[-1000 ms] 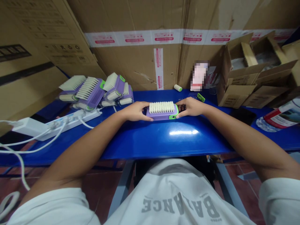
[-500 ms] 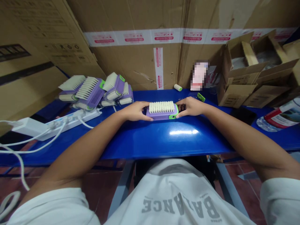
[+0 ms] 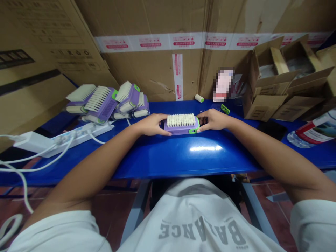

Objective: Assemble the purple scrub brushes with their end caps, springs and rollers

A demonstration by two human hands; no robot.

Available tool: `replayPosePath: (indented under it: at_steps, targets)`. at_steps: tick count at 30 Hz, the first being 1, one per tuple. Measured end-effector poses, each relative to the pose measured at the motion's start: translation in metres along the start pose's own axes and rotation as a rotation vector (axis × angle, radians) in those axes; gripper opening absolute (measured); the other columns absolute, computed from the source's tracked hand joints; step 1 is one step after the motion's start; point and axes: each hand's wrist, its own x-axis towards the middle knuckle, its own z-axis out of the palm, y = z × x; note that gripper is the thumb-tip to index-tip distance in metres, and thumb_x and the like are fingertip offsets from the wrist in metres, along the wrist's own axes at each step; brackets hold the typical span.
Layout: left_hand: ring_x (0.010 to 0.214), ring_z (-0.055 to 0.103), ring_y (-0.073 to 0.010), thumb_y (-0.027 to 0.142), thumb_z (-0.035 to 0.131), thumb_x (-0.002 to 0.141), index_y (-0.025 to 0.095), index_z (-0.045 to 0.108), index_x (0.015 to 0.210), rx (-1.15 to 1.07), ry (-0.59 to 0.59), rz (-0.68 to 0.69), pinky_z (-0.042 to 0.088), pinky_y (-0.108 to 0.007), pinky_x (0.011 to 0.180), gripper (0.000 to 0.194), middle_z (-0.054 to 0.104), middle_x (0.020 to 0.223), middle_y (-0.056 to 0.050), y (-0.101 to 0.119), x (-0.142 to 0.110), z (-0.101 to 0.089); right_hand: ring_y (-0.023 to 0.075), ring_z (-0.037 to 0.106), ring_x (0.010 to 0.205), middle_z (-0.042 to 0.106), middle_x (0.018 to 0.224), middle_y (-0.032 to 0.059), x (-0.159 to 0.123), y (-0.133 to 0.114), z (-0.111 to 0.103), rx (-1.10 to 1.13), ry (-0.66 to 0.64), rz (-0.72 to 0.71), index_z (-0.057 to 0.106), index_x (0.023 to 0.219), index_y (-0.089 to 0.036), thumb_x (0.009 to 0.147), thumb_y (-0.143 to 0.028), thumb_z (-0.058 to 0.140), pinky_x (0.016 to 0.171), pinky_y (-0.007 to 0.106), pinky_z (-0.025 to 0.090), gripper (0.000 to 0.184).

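Observation:
A purple brush [image 3: 181, 124] with cream bristles facing up and a green end piece lies level at the middle of the blue table [image 3: 168, 157]. My left hand [image 3: 154, 124] grips its plain left end, thumb along the front side. At the other end my right hand [image 3: 214, 119] holds the green end piece [image 3: 194, 131] between thumb and fingers; some fingertips are hidden behind the brush. Behind it on the table are a small cream roller [image 3: 199, 98] with a green tip and a loose green end piece [image 3: 225, 109].
Several similar purple brushes [image 3: 102, 103] are piled at the left. In front of them runs a white power strip [image 3: 78, 135] with cables. Open cardboard boxes [image 3: 265, 105] and a plastic bottle [image 3: 312, 131] stand at the right. A large carton [image 3: 147, 70] walls the back.

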Motion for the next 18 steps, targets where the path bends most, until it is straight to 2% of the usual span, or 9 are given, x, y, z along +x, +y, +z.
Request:
replayPosePath:
  at_steps: [18]
  targets:
    - [0.132, 0.071, -0.0333, 0.061, 0.084, 0.076, 0.025, 0.065, 0.153, 0.021, -0.012, -0.001, 0.053, -0.039, 0.110, 0.087, 0.072, 0.152, -0.010, -0.0003, 0.0003, 0.0000, 0.0206, 0.066, 0.073, 0.076, 0.082, 0.0039, 0.0002, -0.0010, -0.0006, -0.004, -0.005, 0.008, 0.085, 0.113, -0.017, 0.074, -0.073, 0.089, 0.069, 0.033, 0.041, 0.068]
